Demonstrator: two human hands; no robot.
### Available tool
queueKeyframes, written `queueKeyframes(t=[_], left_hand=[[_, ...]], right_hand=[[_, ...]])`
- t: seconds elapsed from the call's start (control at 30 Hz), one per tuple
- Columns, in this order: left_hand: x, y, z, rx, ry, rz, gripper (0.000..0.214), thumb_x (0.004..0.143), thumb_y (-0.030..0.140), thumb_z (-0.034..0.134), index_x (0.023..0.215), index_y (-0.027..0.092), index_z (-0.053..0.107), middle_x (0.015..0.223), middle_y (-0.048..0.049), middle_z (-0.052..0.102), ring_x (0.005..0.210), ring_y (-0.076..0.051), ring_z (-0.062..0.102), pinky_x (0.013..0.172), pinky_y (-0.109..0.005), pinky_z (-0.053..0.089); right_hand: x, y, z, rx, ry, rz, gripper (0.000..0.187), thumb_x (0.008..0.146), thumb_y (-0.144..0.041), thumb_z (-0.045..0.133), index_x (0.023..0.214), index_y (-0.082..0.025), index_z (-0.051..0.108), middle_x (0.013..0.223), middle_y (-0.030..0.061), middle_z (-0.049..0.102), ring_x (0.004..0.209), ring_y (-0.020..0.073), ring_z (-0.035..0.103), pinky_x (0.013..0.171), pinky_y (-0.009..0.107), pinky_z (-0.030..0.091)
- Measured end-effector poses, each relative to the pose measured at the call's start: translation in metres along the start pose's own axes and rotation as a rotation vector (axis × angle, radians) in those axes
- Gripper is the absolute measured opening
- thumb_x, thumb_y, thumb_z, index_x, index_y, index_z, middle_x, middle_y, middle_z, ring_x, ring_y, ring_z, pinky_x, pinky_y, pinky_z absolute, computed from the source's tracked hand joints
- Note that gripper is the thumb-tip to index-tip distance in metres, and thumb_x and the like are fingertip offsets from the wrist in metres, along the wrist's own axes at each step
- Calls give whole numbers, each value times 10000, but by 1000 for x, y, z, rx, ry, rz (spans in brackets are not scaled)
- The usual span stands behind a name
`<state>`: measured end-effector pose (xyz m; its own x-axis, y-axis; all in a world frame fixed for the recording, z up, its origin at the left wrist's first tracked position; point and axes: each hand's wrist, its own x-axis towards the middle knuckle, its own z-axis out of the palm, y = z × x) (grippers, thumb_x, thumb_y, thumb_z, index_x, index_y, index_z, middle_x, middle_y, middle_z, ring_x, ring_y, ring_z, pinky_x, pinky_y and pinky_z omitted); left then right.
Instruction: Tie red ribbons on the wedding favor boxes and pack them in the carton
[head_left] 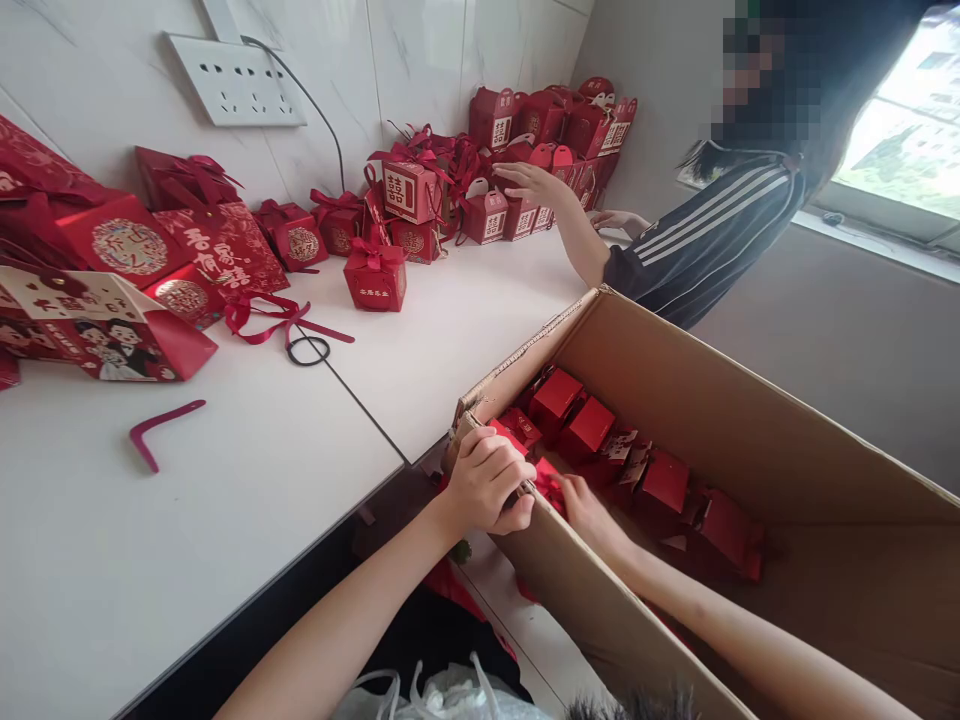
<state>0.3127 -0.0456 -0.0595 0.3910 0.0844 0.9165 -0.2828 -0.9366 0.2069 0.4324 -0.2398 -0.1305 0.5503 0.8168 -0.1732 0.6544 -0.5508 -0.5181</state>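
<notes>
A large open cardboard carton (720, 385) stands at the right, with several red gift boxes (664, 480) inside along its far side. My left hand (491, 480) is closed over the rim of the carton's near wall, close to the corner. Inside the carton, my right hand (592, 515) reaches past that wall and is closed on a red gift box with a ribbon bow (550, 483). The carton wall hides part of this box and some of my fingers.
Red gift boxes line the white table's back (375, 275). A loose ribbon (259, 315), a black hair tie (308, 350) and a bent dark-red strip (161, 425) lie there. Another person's hand (536, 185) is near the stacked boxes (517, 215).
</notes>
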Motion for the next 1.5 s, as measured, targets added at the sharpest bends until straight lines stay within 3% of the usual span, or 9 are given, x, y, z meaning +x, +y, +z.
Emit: queueKeyframes(t=[0.17,0.3,0.47,0.6,0.7,0.87,1.03,1.17,1.5], left_hand=[[3,0,-1,2,-14,-9,143,754,251,395,770,222,534,642,5,608,690,-176,549,849,-361,375],[5,1,-1,9,7,-4,155,769,249,379,758,223,531,630,1,597,684,-182,545,834,-361,375],[7,1,-3,16,-8,0,169,791,259,369,762,224,532,640,-4,603,685,-186,550,828,-363,375],[8,1,-4,27,-13,1,180,796,264,364,759,222,535,638,-4,605,679,-185,554,822,-360,377],[8,2,-4,34,-5,2,180,796,260,363,751,220,532,631,-2,606,673,-181,553,821,-357,379],[7,2,-2,32,10,-9,179,786,256,363,739,219,531,615,4,599,657,-171,547,823,-356,382],[6,2,-1,40,38,-3,182,775,253,363,729,213,534,603,5,588,651,-166,536,814,-353,385],[5,2,-1,36,45,-2,186,775,252,358,726,211,533,600,6,579,656,-165,532,816,-349,383],[-2,3,4,-15,48,-40,173,756,267,377,748,210,541,638,-11,599,714,-177,534,865,-362,366]], right_hand=[[2,18,-47,978,181,325,389,715,-514,434,889,-218,616,851,73,680,874,313,633,845,482,488],[-5,15,-67,1133,238,333,357,712,-551,400,723,-246,587,736,48,681,756,283,647,733,437,530],[-11,-5,-71,1261,163,321,470,739,-590,396,947,-245,638,943,90,700,947,315,633,730,438,524],[-8,9,-66,1039,314,223,472,767,-599,379,965,-246,621,962,77,686,1011,329,608,802,466,516],[-4,37,-60,705,440,81,479,687,-549,565,1058,-246,582,1122,77,625,1134,345,527,960,490,435],[1,82,-24,216,310,12,555,618,-410,649,1109,-190,511,1247,144,475,1216,360,427,1055,555,308],[18,95,34,190,230,63,506,594,-342,636,1061,-198,507,1163,126,483,1152,360,472,1014,580,348],[43,86,59,178,187,50,526,651,-348,618,1137,-206,475,1218,120,456,1198,320,450,1046,508,349],[71,61,31,40,13,62,569,793,-468,520,1249,-133,462,1219,156,566,1158,283,548,984,404,431]])
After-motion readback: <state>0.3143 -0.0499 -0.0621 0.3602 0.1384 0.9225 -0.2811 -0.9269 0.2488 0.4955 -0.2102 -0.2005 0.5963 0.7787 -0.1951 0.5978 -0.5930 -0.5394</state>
